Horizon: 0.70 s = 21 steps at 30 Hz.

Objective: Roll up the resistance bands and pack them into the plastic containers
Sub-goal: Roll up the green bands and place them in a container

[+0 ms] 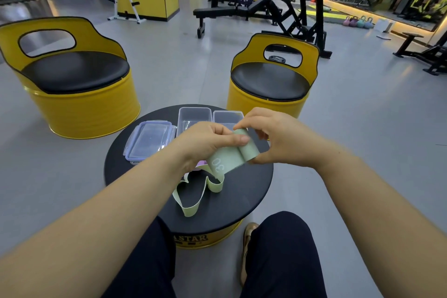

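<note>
1. Because the pale green flat elastic resistance band (227, 159), printed "30", looks light, soft and limp, I judge the coil will spring loose unless it is kept pinched. The best hold is probably on the rolled end itself, with the free length left hanging.
2. The band is held in the air above the middle of the round black desk (244, 191), with its rolled end between both hands. The loose length drops to folded loops lying toward the desk's near edge. I cannot tell whether those paler loops are the same band or a second one.
3. The left hand (208, 143) has its fingers curled, and its thumb is pressed flat across the band just beside the coil.
4. The right hand (278, 138) pinches the coil, with bent fingers on top and the thumb underneath.
5. A pink strip of band (202, 164) peeks out below the left hand.
6. Two open clear rectangular plastic containers (193, 112) sit side by side at the desk's far edge. A lidded clear container with lilac clips (150, 139) lies at the left edge.
7. Two yellow drum seats with black cushions (72, 94) stand on the floor beyond the desk.
</note>
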{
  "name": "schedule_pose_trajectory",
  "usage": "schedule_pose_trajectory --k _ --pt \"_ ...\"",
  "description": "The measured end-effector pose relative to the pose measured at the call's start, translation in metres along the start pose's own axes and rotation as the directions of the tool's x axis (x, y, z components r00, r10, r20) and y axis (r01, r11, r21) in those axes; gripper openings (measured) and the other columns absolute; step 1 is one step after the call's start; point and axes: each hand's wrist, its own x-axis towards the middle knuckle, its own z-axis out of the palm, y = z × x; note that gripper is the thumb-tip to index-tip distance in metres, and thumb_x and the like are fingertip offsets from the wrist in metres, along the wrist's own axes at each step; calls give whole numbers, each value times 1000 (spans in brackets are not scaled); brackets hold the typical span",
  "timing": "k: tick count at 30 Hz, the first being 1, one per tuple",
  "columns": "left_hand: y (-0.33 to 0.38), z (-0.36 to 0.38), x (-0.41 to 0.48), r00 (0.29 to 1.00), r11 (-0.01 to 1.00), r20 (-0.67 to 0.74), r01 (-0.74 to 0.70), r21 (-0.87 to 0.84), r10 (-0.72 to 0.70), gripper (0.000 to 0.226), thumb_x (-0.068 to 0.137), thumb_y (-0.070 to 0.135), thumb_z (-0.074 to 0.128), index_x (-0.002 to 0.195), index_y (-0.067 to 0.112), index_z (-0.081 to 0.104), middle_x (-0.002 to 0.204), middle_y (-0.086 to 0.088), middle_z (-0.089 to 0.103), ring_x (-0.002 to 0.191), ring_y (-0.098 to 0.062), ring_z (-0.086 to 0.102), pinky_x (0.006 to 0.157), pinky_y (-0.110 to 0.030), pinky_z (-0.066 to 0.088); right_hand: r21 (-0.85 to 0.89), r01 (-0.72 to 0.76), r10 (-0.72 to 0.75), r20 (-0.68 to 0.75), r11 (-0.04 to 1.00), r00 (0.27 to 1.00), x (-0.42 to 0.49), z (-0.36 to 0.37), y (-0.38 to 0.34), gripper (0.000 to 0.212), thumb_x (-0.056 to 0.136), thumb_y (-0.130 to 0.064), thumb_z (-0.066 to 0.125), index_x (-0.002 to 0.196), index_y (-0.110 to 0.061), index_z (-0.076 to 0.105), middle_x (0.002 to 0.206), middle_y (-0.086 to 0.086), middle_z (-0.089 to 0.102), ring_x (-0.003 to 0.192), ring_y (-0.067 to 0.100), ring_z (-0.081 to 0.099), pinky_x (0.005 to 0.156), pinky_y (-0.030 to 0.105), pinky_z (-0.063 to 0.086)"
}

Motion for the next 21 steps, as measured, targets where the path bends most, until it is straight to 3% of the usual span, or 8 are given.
schedule_pose_trajectory --k 3,6,10,12,16,19,21 --pt "0 -2 0 1000 995 24 -10 -101 13 27 62 31 78 79 12 69 77 -8 68 67 -20 62 65 -29 51 212 -97 102 -10 972 995 -3 4 1 70 69 -25 82 131 -29 49 110 -20 46 91 1 48 75 12 47" --pt "0 -3 1 999 980 18 -35 -196 39 25 68 26 74 87 10 69 78 -7 71 67 -21 65 64 -32 54 494 -243 282 -5 835 959 -7 13 -3 76 68 -29 80 133 -34 41 112 -18 50 90 6 57 78 19 54" --pt "-1 0 4 994 940 -59 -111 -322 97 24 68 24 69 88 11 67 79 -5 70 74 -20 65 76 -39 52 813 -258 500 -47 522 865 -3 28 -11 23 89 -25 59 111 -18 53 84 3 60 67 14 62 67 28 58" --pt "-1 2 4 991 924 -61 -135 -359 121 29 67 24 68 93 12 67 83 -3 71 77 -18 67 77 -37 53 873 -231 567 -62 430 821 0 32 -15 13 94 -24 51 101 -13 54 76 6 61 60 11 60 61 27 56" --pt "0 2 1 988 920 -58 -156 -359 144 33 71 17 67 103 11 63 90 -3 71 84 -21 67 83 -41 53 891 -161 584 -133 424 800 2 34 -15 6 94 -20 54 94 -15 57 77 2 64 63 7 62 59 24 55" --pt "1 -3 0 988 934 -27 -155 -322 154 21 82 5 63 99 17 63 86 0 72 82 -19 68 79 -37 57 878 -144 553 -153 456 819 0 32 -12 6 92 -13 57 96 -17 58 80 8 63 66 9 63 61 21 54" --pt "2 -5 -2 989 943 -5 -144 -298 150 18 81 10 65 96 21 64 82 2 72 77 -18 69 72 -33 58 862 -146 521 -151 485 840 -2 29 -10 12 90 -10 58 98 -19 59 80 8 62 69 9 64 65 22 55"
